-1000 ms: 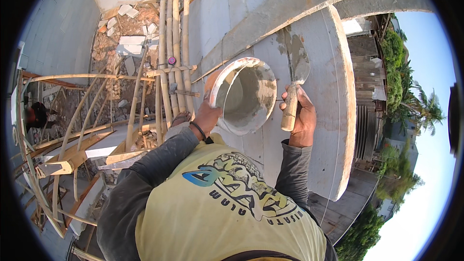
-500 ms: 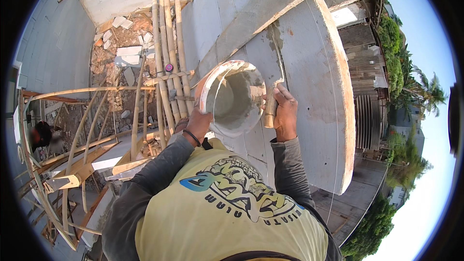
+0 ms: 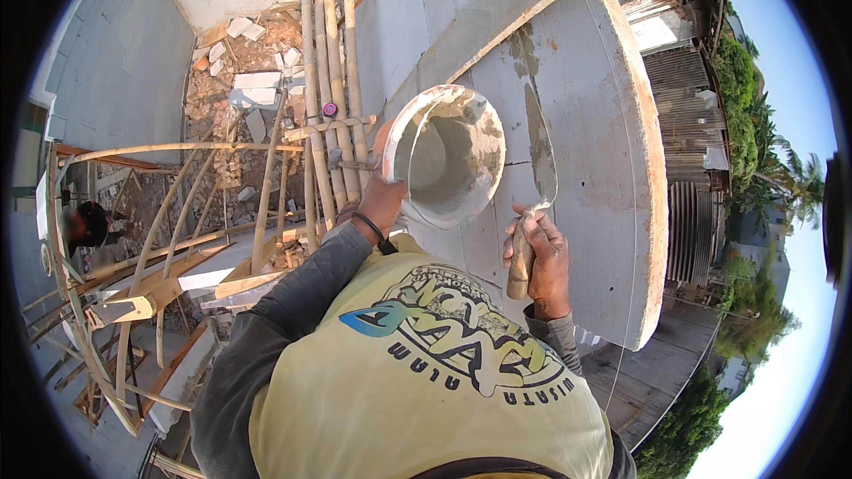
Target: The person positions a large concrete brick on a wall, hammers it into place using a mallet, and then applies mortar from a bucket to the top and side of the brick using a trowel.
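My left hand [image 3: 380, 206] is closed on the near left rim of a round bucket [image 3: 486, 137], tilted so that its mouth faces up at me. Grey wet mortar [image 3: 430, 160] coats the inside. My right hand [image 3: 548, 259] grips the wooden handle of a trowel [image 3: 541, 146], to the right of the bucket and apart from it. Its long mortar-smeared blade points away from me, over the pale block wall [image 3: 603, 213]. Whether the blade touches the wall I cannot tell. A damp streak of mortar [image 3: 522, 49] marks a joint beyond the blade's tip.
Bamboo poles [image 3: 330, 80] are lashed together left of the bucket. Farther down lie broken blocks and rubble [image 3: 257, 89]. A timber and bamboo frame [image 3: 151, 293] fills the lower left, with another person [image 3: 89, 224] beyond it. A taut string [image 3: 624, 124] runs along the wall's right edge.
My right hand has drawn the trowel back toward me and away from the bucket. The bucket, still in my left hand, has shifted slightly away from me. The whole view has swung a little.
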